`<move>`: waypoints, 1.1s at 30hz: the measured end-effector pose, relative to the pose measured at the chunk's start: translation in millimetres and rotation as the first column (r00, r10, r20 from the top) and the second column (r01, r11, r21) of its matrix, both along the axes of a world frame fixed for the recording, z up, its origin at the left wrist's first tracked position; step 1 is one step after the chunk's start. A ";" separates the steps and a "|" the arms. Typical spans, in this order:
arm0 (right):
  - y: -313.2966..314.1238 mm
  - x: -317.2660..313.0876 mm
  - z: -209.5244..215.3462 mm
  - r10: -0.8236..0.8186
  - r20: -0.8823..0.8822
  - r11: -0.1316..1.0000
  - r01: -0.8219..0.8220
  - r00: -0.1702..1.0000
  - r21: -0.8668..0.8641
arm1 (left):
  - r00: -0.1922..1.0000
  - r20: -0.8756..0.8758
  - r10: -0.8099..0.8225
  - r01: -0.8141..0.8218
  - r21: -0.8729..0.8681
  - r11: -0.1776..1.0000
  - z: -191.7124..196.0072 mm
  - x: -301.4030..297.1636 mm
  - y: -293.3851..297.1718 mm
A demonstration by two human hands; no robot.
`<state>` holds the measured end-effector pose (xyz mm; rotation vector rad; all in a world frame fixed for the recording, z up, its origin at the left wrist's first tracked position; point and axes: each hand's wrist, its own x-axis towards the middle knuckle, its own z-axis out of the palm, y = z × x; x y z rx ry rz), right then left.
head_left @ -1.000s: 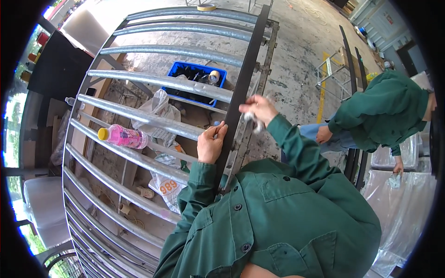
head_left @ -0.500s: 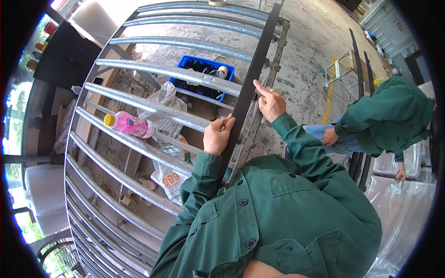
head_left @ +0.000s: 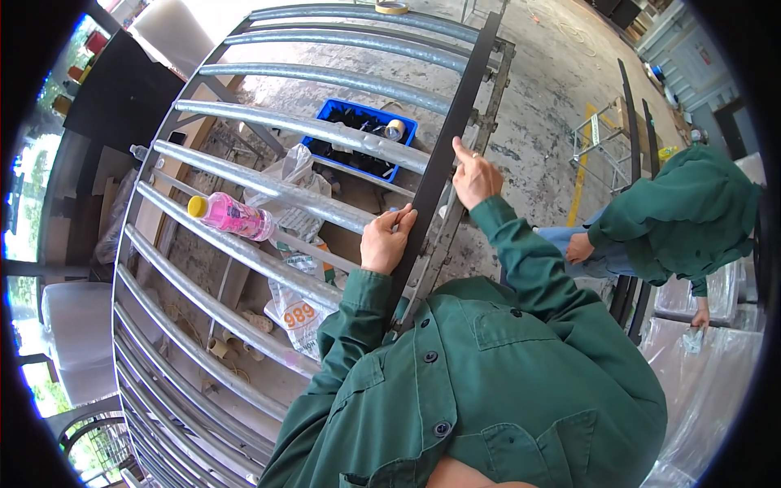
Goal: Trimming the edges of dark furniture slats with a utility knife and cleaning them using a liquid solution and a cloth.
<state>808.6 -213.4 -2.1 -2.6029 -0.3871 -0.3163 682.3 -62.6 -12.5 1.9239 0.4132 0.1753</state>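
A long flat black bar [head_left: 439,161] runs along the right side of a rack of galvanized metal tubes [head_left: 317,126]. My left hand [head_left: 386,242] is at the bar's left edge, its fingers pinched together near the thumb; anything between the fingertips is too small to make out. Farther up, on the opposite edge, my right hand [head_left: 476,177] has its index finger stretched out to the bar, fingertip against the edge. Its other fingers are loosely curled, with a ring on one, and I see nothing held there. Both forearms are in green sleeves.
A pink-filled bottle with yellow cap [head_left: 232,216] lies across the tubes. Below are a blue crate [head_left: 327,106] of dark pieces and plastic bags [head_left: 294,313]. A tape roll [head_left: 391,7] rests at the far end. At right, another person [head_left: 679,207] bends near wrapped stacks [head_left: 708,366].
The whole view has shifted slightly, so the rack appears a little lower and farther right. My hands stay at nearly the same places on the bar.
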 end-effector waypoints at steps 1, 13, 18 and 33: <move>1.8 -8.5 2.6 -0.008 -0.023 1.000 0.008 1.000 -0.020 | 1.000 0.000 0.002 -0.002 0.013 1.000 -0.6 0.4 0.4; 7.6 -2.4 16.6 -0.147 -0.193 0.981 0.119 0.970 -0.150 | 1.000 0.017 -0.002 0.001 0.043 0.999 -4.6 3.4 0.7; -7.1 -38.4 3.1 0.100 -0.055 0.989 -0.094 0.993 0.114 | 0.999 0.045 0.024 -0.025 0.023 0.999 0.0 4.7 -0.4; -57.3 -100.4 12.3 0.216 -0.502 0.803 0.141 0.838 0.579 | 0.998 0.056 -0.031 0.032 -0.027 0.999 -5.9 4.8 4.7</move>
